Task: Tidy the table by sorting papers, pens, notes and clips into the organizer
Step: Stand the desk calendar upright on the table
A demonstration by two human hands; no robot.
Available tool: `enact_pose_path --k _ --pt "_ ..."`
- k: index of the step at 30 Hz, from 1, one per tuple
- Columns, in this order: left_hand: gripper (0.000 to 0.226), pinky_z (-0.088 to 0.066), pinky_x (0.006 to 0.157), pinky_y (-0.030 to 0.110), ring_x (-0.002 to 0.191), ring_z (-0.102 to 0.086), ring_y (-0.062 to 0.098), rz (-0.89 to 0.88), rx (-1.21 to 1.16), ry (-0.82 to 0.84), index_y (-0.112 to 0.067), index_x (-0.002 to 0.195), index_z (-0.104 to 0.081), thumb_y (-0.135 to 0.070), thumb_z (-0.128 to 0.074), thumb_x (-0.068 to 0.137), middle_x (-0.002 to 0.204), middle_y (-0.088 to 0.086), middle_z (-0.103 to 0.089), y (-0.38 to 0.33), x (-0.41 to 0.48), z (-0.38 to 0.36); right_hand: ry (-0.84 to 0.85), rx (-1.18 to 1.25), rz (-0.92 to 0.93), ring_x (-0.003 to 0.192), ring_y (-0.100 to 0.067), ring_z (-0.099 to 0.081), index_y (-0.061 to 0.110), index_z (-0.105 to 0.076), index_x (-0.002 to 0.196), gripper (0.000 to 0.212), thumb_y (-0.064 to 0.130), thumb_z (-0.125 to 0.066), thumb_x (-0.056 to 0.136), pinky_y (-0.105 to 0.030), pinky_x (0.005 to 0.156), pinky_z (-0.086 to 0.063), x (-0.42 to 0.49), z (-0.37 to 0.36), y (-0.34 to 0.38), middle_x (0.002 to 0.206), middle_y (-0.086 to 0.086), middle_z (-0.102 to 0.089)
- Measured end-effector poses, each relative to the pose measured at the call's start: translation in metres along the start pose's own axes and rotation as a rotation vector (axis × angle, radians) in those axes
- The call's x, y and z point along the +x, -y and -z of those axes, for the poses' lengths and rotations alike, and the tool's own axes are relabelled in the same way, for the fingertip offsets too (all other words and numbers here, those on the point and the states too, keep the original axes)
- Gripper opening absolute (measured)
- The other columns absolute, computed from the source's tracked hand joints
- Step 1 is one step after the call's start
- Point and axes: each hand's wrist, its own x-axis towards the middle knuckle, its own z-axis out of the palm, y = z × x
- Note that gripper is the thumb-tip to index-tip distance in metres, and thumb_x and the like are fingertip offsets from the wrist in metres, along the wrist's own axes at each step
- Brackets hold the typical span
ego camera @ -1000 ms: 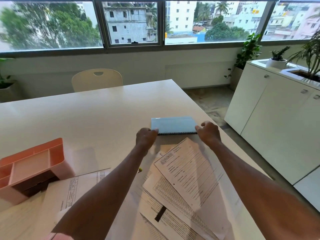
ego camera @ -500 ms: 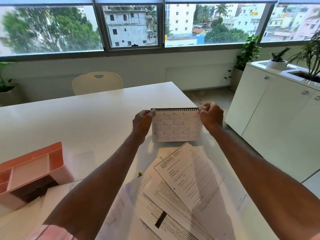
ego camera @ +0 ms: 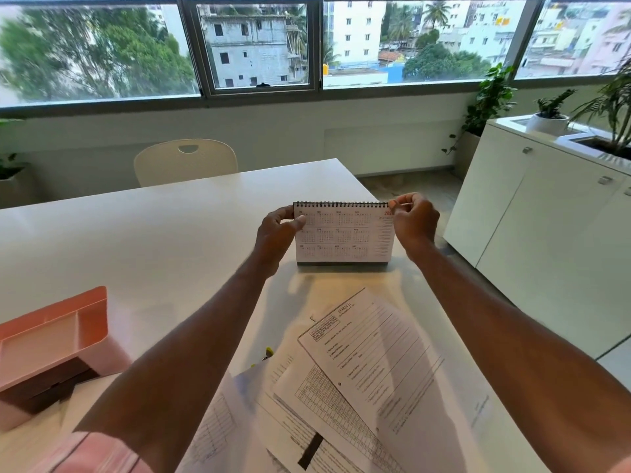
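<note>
Left grip (ego camera: pixel 278 233) and right grip (ego camera: pixel 415 221) pinch the top corners of the desk calendar (ego camera: pixel 345 237), upright near the right edge of the counter (ego camera: pixel 153 240). Probably light, stiff card; best held beside the spiral.

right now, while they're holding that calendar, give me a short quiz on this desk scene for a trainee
1. True or false: the desk calendar lies flat on the table.
2. Where on the table does the pink organizer sit? A) left side B) right side C) beyond the calendar
3. Fill in: the left hand and the right hand each grip a top ___ of the calendar.
Key: 1 false, it stands upright. 2 A. 3 corner.
</note>
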Motion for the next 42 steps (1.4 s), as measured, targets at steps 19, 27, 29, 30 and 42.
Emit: enact_pose_path --k 19,27,29,30,42 --pt "0.051 -0.064 0.076 0.032 0.107 -0.071 0.023 0.110 0.175 -0.038 -0.009 0.130 -0.049 -0.054 -0.045 0.105 0.120 0.005 -0.070 0.060 0.013 -0.024 0.283 0.017 -0.233 0.076 -0.026 -0.075 0.017 -0.068 0.088 0.083 0.088 -0.026 0.093 -0.036 0.069 -0.061 -0.033 -0.017 -0.032 0.083 -0.006 -0.073" --pt "0.068 -0.060 0.090 0.042 0.117 -0.063 0.029 0.210 0.301 0.120 -0.019 0.139 -0.055 -0.068 -0.023 0.105 0.129 0.006 -0.065 0.076 0.011 -0.024 0.460 0.131 -0.302 0.083 -0.025 -0.078 0.031 -0.073 0.103 0.073 0.089 -0.031 0.090 -0.037 0.076 -0.066 -0.047 -0.012 -0.055 0.096 0.001 -0.079" --pt "0.065 -0.056 0.084 0.039 0.118 -0.059 0.029 0.251 0.290 0.136 -0.018 0.143 -0.052 -0.064 -0.024 0.108 0.131 0.006 -0.061 0.073 0.013 -0.025 0.488 0.133 -0.314 0.086 -0.026 -0.079 0.034 -0.074 0.108 0.081 0.097 -0.030 0.082 -0.044 0.080 -0.067 -0.044 -0.011 -0.058 0.099 0.001 -0.079" --pt "0.066 -0.055 0.087 0.043 0.121 -0.057 0.031 0.284 0.269 0.147 -0.018 0.146 -0.050 -0.065 -0.025 0.107 0.134 0.006 -0.060 0.073 0.015 -0.024 0.507 0.150 -0.318 0.087 -0.027 -0.079 0.036 -0.074 0.110 0.083 0.100 -0.032 0.079 -0.047 0.080 -0.067 -0.043 -0.011 -0.060 0.101 0.001 -0.080" --pt "0.071 -0.039 0.113 0.073 0.147 -0.043 0.041 0.420 0.147 0.214 -0.027 0.156 -0.041 -0.071 -0.028 0.103 0.156 0.009 -0.050 0.080 0.015 -0.020 0.661 0.399 -0.316 0.102 -0.031 -0.078 0.043 -0.068 0.126 0.061 0.086 -0.044 0.089 -0.057 0.085 -0.064 -0.041 -0.007 -0.062 0.115 -0.003 -0.078"
